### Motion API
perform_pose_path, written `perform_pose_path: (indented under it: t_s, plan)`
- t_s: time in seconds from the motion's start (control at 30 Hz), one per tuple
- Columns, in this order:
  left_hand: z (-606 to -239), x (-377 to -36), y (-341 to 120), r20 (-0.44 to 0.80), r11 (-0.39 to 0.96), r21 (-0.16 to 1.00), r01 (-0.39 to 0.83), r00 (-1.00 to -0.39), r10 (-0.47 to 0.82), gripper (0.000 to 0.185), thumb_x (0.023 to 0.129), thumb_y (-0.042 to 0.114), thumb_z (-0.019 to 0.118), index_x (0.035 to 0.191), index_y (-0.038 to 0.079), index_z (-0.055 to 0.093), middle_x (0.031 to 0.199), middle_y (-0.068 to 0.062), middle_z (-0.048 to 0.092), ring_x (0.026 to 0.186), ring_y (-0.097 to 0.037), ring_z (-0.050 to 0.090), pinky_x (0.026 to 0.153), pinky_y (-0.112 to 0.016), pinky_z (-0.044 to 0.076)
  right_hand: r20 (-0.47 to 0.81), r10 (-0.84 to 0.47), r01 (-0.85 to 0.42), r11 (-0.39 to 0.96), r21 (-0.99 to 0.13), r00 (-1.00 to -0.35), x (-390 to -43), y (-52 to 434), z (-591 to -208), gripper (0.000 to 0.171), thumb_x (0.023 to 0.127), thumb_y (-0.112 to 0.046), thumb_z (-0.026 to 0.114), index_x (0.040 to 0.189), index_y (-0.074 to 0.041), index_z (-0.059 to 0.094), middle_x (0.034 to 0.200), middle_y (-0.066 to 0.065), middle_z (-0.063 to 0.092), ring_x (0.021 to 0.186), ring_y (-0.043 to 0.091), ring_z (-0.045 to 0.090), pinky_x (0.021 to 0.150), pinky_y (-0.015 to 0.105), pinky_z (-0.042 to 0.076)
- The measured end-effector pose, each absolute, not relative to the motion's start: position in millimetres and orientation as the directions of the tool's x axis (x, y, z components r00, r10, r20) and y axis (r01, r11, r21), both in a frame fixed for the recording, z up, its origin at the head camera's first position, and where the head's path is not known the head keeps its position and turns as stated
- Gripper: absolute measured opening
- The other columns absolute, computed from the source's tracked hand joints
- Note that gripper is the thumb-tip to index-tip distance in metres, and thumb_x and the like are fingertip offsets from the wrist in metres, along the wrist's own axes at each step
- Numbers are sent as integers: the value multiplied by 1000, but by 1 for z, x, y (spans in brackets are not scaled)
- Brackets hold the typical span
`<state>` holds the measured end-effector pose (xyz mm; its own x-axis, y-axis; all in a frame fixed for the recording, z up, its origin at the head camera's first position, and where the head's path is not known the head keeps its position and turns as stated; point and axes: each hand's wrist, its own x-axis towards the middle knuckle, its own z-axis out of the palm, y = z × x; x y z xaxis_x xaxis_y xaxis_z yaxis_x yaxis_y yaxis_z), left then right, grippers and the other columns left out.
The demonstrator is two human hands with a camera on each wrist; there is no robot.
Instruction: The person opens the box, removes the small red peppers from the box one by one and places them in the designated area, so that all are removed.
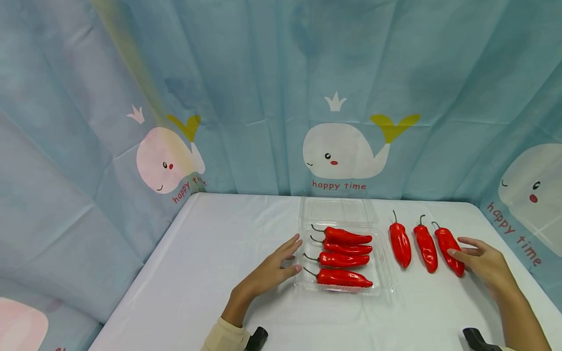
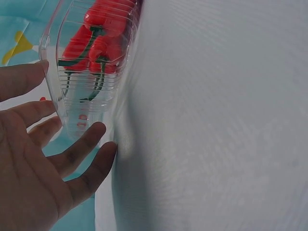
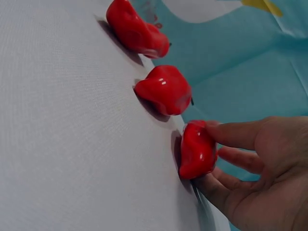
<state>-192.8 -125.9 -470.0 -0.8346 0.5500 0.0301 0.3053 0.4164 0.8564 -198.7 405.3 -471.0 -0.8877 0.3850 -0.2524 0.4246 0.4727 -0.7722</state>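
Several red chili peppers [image 1: 344,260] with thin stems lie side by side in a clear plastic clamshell box [image 1: 382,287]. My left hand [image 1: 270,270] is at the box's left side with fingers spread; in the left wrist view a fingertip is right at the rim. To the right of the box, three more red peppers lie on the table. My right hand [image 1: 483,263] is at the rightmost pepper [image 1: 449,246], pinching it with the thumb on one side and fingers on the other. In the right wrist view, that pepper [image 3: 197,149] sits between thumb and fingers.
Beside the held pepper are a middle pepper [image 1: 425,247] and a left one [image 1: 400,244]. The box's open lid [image 1: 338,210] lies flat behind it. A white cloth covers the table [image 1: 210,253], and a blue curtain [image 1: 263,97] with whale prints hangs along its back and sides.
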Motion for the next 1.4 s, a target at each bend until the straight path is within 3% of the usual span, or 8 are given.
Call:
perform_pose_path:
  t_s: [0.23,0.47,0.7,0.83,0.9,0.97,1.07,1.4]
  plan:
    - [-470,-193,-125,29,414,859,301,-836,549,69,109,25,60,169,15,28,179,-4,15,142,-36,55,115,-57,47,-259,394,435,469,-768,-882,-200,406,-475,83,104,-40,67,162,5,31,147,43,43,111,43,62,56,18,54]
    - [-471,-193,-125,25,411,861,299,-833,553,70,109,27,60,169,12,28,179,-3,14,143,-35,54,115,-58,46,-263,400,443,467,-765,-878,-199,404,-475,85,103,-42,68,163,5,30,152,44,37,130,56,47,53,18,51]
    - [-471,-194,-125,24,412,861,299,-833,553,69,109,27,59,169,12,28,179,-3,14,143,-36,54,115,-58,46,-263,396,438,459,-773,-880,-198,404,-472,84,105,-43,65,165,2,27,156,40,37,136,55,45,57,23,57]
    - [-470,-193,-126,28,412,859,304,-831,555,69,109,26,59,169,10,28,179,-4,14,142,-36,54,115,-58,46,-243,390,418,464,-781,-888,-197,403,-471,85,105,-45,62,166,1,25,159,39,35,138,56,43,86,46,64]
    - [-470,-193,-126,33,411,858,309,-830,556,69,109,27,59,168,9,28,179,-4,14,142,-36,55,115,-58,46,-232,392,408,459,-789,-890,-196,402,-470,85,105,-45,61,166,1,24,162,39,32,142,57,40,103,61,55]
    - [-470,-193,-127,38,409,857,314,-829,558,69,109,28,59,168,9,28,179,-5,14,142,-37,55,115,-58,46,-221,400,400,449,-799,-890,-195,401,-468,85,105,-46,60,167,-1,24,165,37,29,145,58,36,110,72,42]
    - [-470,-193,-127,39,413,854,316,-830,556,70,109,30,59,168,9,28,179,-5,15,142,-36,55,115,-57,46,-190,421,382,439,-813,-887,-193,398,-463,83,105,-46,60,167,-4,25,168,34,27,147,58,33,112,74,38]
    - [-471,-194,-126,35,411,858,308,-833,552,70,109,30,59,168,10,28,179,-3,15,142,-36,55,115,-57,46,-53,437,296,509,-808,-898,-190,380,-448,78,105,-48,60,169,-16,29,168,26,34,148,54,39,107,69,44]
